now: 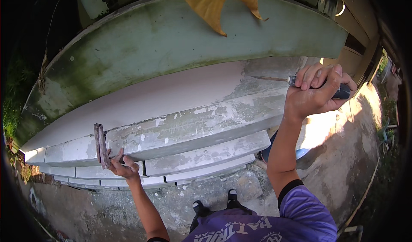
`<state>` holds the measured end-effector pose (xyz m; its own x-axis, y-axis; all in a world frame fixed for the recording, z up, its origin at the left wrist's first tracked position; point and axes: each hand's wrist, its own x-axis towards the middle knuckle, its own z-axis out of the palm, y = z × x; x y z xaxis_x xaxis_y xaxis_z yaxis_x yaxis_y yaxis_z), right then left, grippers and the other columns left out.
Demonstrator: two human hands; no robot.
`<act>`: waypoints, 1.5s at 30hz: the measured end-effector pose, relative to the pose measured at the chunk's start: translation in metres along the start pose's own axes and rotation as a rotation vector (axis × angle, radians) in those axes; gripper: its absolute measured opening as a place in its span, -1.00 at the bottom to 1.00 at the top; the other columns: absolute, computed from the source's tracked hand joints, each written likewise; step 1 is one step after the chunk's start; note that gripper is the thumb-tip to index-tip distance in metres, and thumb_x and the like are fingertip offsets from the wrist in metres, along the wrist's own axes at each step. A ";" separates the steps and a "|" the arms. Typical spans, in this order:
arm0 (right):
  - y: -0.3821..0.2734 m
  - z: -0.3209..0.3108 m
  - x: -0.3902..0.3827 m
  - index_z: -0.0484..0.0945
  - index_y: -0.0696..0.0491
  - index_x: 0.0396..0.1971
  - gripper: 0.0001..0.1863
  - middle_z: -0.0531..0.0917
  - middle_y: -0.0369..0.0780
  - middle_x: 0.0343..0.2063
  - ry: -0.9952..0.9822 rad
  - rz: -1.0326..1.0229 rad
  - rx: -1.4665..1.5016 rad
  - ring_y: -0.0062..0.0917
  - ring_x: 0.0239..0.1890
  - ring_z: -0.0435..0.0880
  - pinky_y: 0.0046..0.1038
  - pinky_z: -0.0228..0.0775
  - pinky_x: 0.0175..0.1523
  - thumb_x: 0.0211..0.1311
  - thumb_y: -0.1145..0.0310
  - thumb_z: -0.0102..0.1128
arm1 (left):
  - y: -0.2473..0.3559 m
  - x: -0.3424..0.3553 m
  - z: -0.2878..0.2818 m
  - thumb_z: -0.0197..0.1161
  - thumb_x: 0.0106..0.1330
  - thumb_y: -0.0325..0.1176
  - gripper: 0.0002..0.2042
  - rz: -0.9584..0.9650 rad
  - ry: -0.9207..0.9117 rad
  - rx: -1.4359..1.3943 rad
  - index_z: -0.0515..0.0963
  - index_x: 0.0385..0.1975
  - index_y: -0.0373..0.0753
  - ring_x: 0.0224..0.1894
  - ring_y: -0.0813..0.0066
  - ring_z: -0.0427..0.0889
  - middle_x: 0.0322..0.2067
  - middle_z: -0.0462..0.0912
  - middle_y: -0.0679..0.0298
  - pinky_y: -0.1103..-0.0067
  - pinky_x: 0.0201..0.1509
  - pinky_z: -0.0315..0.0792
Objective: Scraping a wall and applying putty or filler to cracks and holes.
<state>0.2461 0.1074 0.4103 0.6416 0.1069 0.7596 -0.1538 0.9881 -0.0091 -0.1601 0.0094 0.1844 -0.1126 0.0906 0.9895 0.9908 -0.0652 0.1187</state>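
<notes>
My right hand (pixel 318 92) is raised against the wall and shut on a dark-handled scraper (pixel 274 78). Its thin metal blade lies flat on a grey plaster patch (pixel 270 77) of the wall. My left hand (pixel 123 167) is lower, at the stepped moulding (pixel 193 130), gripping a worn, rusty flat trowel (pixel 101 145) that stands upright. The moulding ledges are white with peeled grey patches. My purple shirt (pixel 274 222) and dark sandals (pixel 214 205) show at the bottom.
A green, stained upper wall band (pixel 171 45) runs above the white part. A yellow dry leaf (pixel 219 2) hangs at the top. The concrete ground (pixel 356 147) stretches to the right, with plants (pixel 384 130) along its edge.
</notes>
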 end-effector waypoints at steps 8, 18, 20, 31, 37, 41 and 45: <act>-0.009 0.005 -0.002 0.20 0.03 -0.32 -0.85 0.23 -0.29 -0.83 -0.073 -0.119 -0.026 -0.65 -0.90 0.20 -0.58 0.11 -0.85 0.42 0.42 -0.02 | 0.004 0.001 0.000 0.04 0.33 -0.33 -0.75 -0.067 0.031 0.008 0.57 -0.31 -0.40 0.08 -0.06 0.44 -0.09 0.48 -0.11 0.15 0.13 0.33; 0.009 0.001 -0.012 0.19 0.03 -0.34 -0.83 0.24 -0.29 -0.83 0.011 -0.044 -0.058 -0.66 -0.90 0.20 -0.58 0.13 -0.85 0.40 0.44 0.00 | 0.009 0.002 -0.005 0.05 0.33 -0.33 -0.76 -0.070 -0.011 -0.007 0.57 -0.31 -0.40 0.09 -0.04 0.44 -0.10 0.48 -0.11 0.16 0.13 0.33; 0.015 0.003 -0.014 0.19 0.03 -0.35 -0.82 0.26 -0.29 -0.83 0.036 -0.060 -0.074 -0.67 -0.90 0.21 -0.58 0.12 -0.85 0.39 0.45 0.02 | 0.010 0.002 -0.003 0.06 0.33 -0.34 -0.77 -0.069 -0.007 -0.029 0.57 -0.31 -0.39 0.09 -0.04 0.44 -0.10 0.48 -0.11 0.16 0.13 0.33; 0.029 0.007 -0.027 0.19 0.03 -0.34 -0.85 0.24 -0.30 -0.83 0.044 -0.012 -0.318 -0.68 -0.88 0.17 -0.59 0.08 -0.83 0.37 0.54 -0.06 | 0.010 0.001 0.000 0.04 0.34 -0.27 -0.72 -0.113 0.006 -0.012 0.56 -0.29 -0.38 0.10 -0.01 0.42 -0.13 0.51 -0.09 0.17 0.16 0.27; 0.005 0.007 -0.017 0.25 0.00 -0.40 -0.84 0.25 -0.32 -0.81 0.109 -0.026 -0.188 -0.68 -0.87 0.19 -0.61 0.07 -0.82 0.34 0.52 0.01 | 0.006 -0.002 -0.003 0.06 0.28 -0.32 -0.78 -0.105 -0.001 -0.013 0.56 -0.31 -0.35 0.08 -0.03 0.42 -0.06 0.45 -0.11 0.17 0.13 0.31; 0.023 0.001 -0.030 0.23 0.01 -0.40 -0.83 0.27 -0.31 -0.81 0.148 0.070 -0.259 -0.67 -0.88 0.19 -0.59 0.06 -0.82 0.33 0.57 -0.03 | 0.009 -0.001 -0.003 0.06 0.28 -0.31 -0.78 -0.101 -0.002 -0.006 0.55 -0.31 -0.34 0.08 -0.02 0.42 -0.06 0.45 -0.10 0.17 0.13 0.31; 0.002 -0.008 -0.015 0.21 0.03 -0.42 -0.82 0.32 -0.28 -0.79 0.157 0.073 -0.152 -0.67 -0.87 0.21 -0.57 0.09 -0.82 0.30 0.61 -0.03 | 0.009 0.000 -0.004 0.04 0.28 -0.29 -0.77 -0.105 0.003 -0.011 0.54 -0.32 -0.34 0.08 -0.03 0.41 -0.06 0.44 -0.13 0.17 0.13 0.31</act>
<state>0.2418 0.1089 0.3936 0.7441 0.1827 0.6425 -0.0964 0.9812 -0.1673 -0.1518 0.0050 0.1858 -0.2161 0.0948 0.9718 0.9726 -0.0667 0.2228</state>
